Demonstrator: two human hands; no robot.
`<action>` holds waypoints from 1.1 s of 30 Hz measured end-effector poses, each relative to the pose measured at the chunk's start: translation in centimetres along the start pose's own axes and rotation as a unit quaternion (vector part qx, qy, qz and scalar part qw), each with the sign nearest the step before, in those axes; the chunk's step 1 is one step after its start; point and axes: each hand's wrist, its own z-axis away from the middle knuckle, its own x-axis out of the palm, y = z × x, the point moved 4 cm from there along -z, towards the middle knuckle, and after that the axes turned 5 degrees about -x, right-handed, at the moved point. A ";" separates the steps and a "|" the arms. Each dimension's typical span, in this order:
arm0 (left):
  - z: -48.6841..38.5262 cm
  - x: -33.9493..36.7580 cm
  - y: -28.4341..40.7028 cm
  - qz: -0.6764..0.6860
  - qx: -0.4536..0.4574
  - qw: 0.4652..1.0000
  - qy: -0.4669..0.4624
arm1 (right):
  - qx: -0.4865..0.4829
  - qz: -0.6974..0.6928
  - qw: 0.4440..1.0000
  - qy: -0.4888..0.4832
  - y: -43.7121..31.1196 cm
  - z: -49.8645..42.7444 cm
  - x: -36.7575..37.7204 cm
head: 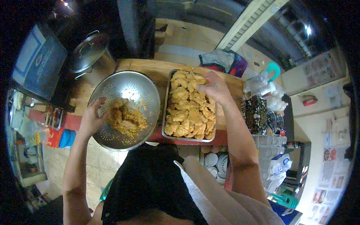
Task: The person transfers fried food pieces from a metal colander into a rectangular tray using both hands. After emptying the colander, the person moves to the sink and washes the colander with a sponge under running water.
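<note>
A perforated steel colander [146,84] stands at the left of the wooden counter. Inside it lie a few breaded fried pieces [128,124] among many loose golden crumbs [137,119]. Over its left side is my left hand [94,116], fingers apart and nothing held. To the right, a rectangular metal tray [188,138] is heaped with rows of golden fried pieces [182,108], which look like fried chicken. My right hand [215,87] reaches over the tray's far right corner, its thumb and fingers around one fried piece [203,81]; blur softens the fingertips.
A large lidded metal pot [95,62] and a dark blue box [42,63] stand at the left. Beyond the tray lies a folded cloth [222,62]. A patterned black box [255,114] and plastic bags [261,81] are at the right. Plates [216,160] sit below the counter.
</note>
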 end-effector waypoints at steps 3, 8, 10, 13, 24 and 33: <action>-1.4 1.1 1.0 -0.006 0.019 1.000 0.005 | 0.093 0.132 0.987 -0.010 7.3 -0.5 -0.6; -3.7 2.5 0.9 -0.036 -0.043 0.998 -0.020 | 0.052 0.163 0.985 0.005 9.4 0.7 -0.7; -4.4 2.7 0.9 -0.055 -0.065 0.996 0.008 | 0.009 0.225 0.973 0.045 7.5 1.3 -1.8; -5.6 4.0 1.6 -0.056 -0.037 0.997 0.025 | -0.083 0.194 0.976 0.052 2.9 1.5 -2.9; -7.7 8.7 -2.3 -0.069 -0.091 0.991 -0.064 | -0.186 -0.036 0.980 0.062 -7.5 4.6 -3.0; -9.3 3.4 8.2 0.396 -0.108 0.908 -0.078 | 0.030 -0.341 0.939 -0.017 -2.2 8.6 -3.8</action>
